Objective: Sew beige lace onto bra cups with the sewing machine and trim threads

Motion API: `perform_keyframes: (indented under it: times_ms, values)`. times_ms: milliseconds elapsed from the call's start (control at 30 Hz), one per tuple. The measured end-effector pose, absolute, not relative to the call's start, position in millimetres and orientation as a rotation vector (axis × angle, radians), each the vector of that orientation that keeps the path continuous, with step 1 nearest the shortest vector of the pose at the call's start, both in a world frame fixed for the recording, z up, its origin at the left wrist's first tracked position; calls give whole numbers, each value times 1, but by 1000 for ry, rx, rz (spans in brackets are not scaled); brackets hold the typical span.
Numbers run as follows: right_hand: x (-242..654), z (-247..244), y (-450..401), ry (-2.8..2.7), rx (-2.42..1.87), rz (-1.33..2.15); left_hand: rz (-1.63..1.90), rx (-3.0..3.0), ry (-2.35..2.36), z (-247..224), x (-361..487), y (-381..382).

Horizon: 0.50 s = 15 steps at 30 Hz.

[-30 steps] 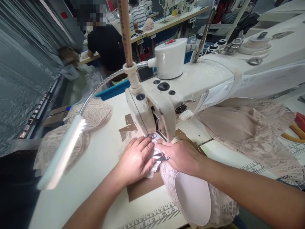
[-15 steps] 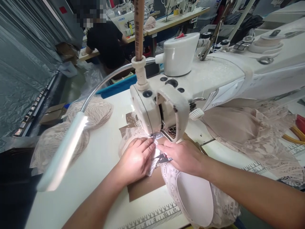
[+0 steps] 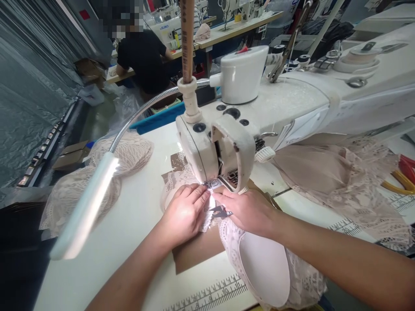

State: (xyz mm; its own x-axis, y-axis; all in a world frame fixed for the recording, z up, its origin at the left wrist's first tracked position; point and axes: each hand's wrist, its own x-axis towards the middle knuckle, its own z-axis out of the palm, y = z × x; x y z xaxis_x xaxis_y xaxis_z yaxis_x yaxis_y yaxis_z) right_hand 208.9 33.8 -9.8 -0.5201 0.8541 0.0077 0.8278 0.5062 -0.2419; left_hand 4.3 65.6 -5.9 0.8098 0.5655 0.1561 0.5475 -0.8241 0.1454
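Under the head of a white sewing machine (image 3: 197, 149), my left hand (image 3: 186, 211) presses on pale lace fabric (image 3: 207, 220), its fingers together beside the presser foot. My right hand (image 3: 248, 211) is closed around small metal snips (image 3: 221, 211), whose blades point left from under the palm. Its fingertips touch the fabric just right of the needle area. A lace piece with a smooth pale cup (image 3: 266, 268) hangs from there over the table's front edge. The needle tip itself is hidden.
A lit lamp (image 3: 86, 207) on a bendable neck stands at left, above lace cups (image 3: 129, 151). More beige lace (image 3: 314, 166) and orange-handled scissors (image 3: 400, 183) lie right. A person in black (image 3: 142, 60) sits at another table behind.
The fabric under my left hand has shifted slightly up toward the needle. The snips have tilted a little in my right hand. The view has moved slightly.
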Motion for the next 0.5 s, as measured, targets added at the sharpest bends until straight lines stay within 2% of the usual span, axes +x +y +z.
perform_keyframes:
  times_ms: [167,500]
  values:
    - [212,-5,35,-2626,-1413,383,334,2892,870,-8,4,64]
    - [209,-9,35,-2637,-1500,295,363,2864,907,-8,10,63]
